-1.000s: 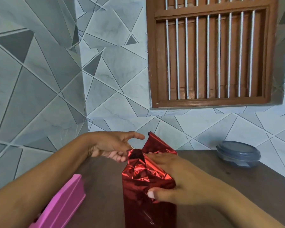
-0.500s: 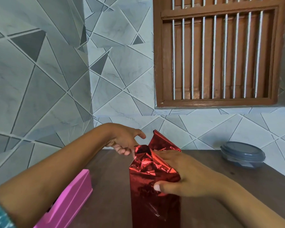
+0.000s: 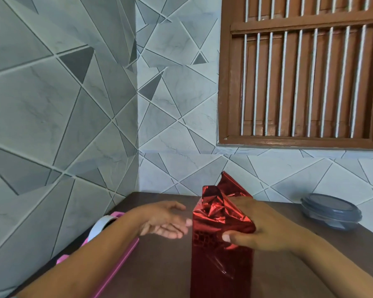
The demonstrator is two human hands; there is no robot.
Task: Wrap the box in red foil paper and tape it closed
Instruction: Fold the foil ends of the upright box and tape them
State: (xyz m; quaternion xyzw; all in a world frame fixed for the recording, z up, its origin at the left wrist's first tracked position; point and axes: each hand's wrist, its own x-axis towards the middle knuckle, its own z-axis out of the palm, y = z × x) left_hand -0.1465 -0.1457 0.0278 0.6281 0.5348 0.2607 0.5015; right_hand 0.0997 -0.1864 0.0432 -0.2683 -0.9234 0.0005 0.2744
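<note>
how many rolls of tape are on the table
1. A white tape roll sits at the left edge of the table by the pink holder, partly behind the left forearm. Others could be hidden under that arm.

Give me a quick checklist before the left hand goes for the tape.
1. Right hand gripping the folded red foil on the box top: ok.
2. Left hand open and holding nothing: ok.
3. Tape roll within reach by the left forearm: likely ok.
4. Foil top folded flat: not ok, one flap stands up.
5. Tape's loose end findable: cannot tell.
6. Box upright on the table: ok.
</note>
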